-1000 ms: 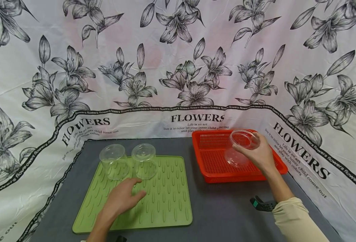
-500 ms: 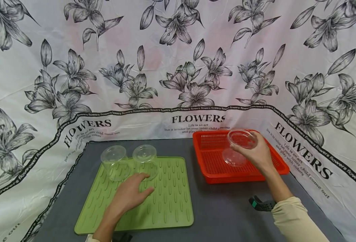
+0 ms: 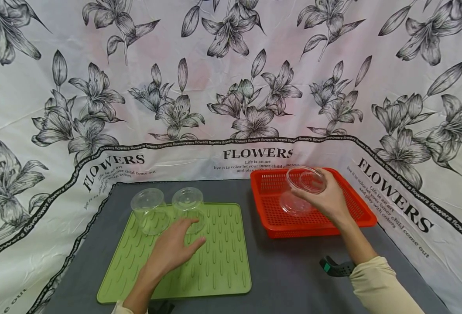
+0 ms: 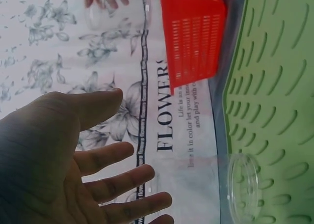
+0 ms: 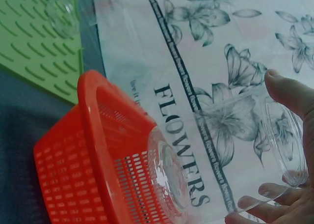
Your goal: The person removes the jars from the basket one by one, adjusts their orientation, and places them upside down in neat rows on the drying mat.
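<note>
In the head view my right hand (image 3: 330, 200) grips a clear plastic jar (image 3: 293, 203) near its upper end, thumb on one side and fingers on the other. The jar hangs over the red basket (image 3: 268, 229); the right wrist view shows its lower end (image 5: 169, 177) near the basket's rim. My left hand (image 3: 172, 246), fingers spread and holding nothing, hovers above the green mat (image 3: 223, 266). Just beyond it, two more clear jars stand side by side at the mat's far left, the left one (image 3: 149, 213) and the right one (image 3: 187, 205).
A grey tabletop (image 3: 282, 274) carries the mat on the left and the basket on the right. Behind and along both sides hangs a white flower-printed cloth (image 3: 254, 161). A dark strap with a green patch (image 3: 334, 267) is at my right wrist.
My right hand has shifted slightly left over the basket with the jar in it. My left hand has moved forward and right, closer to the right standing jar.
</note>
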A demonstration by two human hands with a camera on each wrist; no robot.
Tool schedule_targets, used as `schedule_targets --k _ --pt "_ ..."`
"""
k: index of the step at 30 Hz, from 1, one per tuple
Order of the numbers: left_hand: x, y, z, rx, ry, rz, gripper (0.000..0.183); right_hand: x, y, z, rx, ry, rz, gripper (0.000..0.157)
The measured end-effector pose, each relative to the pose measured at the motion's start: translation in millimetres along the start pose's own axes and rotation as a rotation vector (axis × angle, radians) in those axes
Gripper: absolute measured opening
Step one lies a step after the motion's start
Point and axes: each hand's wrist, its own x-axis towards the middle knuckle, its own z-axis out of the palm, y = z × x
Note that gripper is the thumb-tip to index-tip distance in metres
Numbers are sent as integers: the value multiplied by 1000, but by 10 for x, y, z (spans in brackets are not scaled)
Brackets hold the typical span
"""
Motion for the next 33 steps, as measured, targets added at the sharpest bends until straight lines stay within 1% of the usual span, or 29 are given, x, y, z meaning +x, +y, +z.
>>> schedule_targets --k 8,14,20,24,28,33 --pt "42 103 -37 -25 23 37 58 -19 -103 23 -18 -20 -22 100" --pt "81 169 -57 -33 25 42 62 -43 -159 43 0 -51 -46 95" --pt "123 234 -93 -69 35 67 64 -70 -257 53 20 -112 -59 97" --pt "130 259 -110 -92 35 60 66 -81 -303 77 24 -154 -78 98" --pt "142 286 -126 -126 36 67 69 -98 -334 104 33 -188 -92 97" --pt "169 332 -136 -174 39 93 73 -134 -385 143 35 -222 -105 94"
